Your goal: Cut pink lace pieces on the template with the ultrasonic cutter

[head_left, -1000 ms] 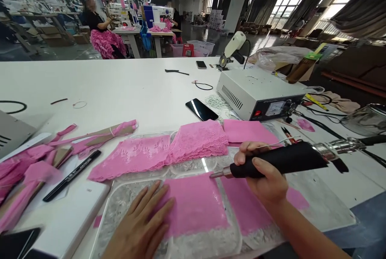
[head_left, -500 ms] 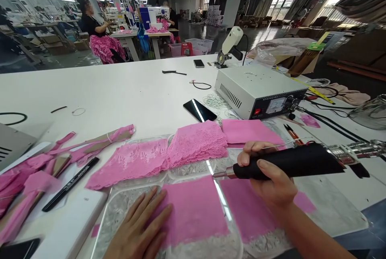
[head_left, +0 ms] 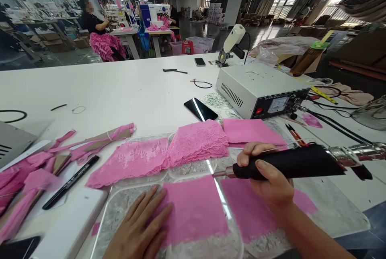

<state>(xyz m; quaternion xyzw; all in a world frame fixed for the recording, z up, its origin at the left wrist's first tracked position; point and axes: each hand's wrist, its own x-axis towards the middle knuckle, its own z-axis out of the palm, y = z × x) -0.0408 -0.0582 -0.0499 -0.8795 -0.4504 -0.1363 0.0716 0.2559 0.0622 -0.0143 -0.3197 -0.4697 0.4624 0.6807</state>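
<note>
My left hand (head_left: 140, 225) lies flat, fingers spread, over the left edge of a pink fabric piece (head_left: 196, 210) under a clear template (head_left: 120, 194). My right hand (head_left: 271, 178) grips a black-handled tool (head_left: 289, 163) with a metal tip. That tip points left and sits at the fabric's upper right corner; whether it touches is unclear. Beneath my right hand is another pink piece (head_left: 249, 210). Behind the template's front part lie a pink lace piece (head_left: 129, 160), a lace stack (head_left: 199, 142) and folded plain pink fabric (head_left: 251, 131).
A grey control box (head_left: 262, 88) with cables stands at the back right, near a black phone (head_left: 200, 109). Pink strips (head_left: 33, 166), a black marker (head_left: 70, 182) and a white box (head_left: 72, 223) lie left. People sit beyond the table.
Both hands and the tool hold almost the same positions. The view has shifted very slightly.
</note>
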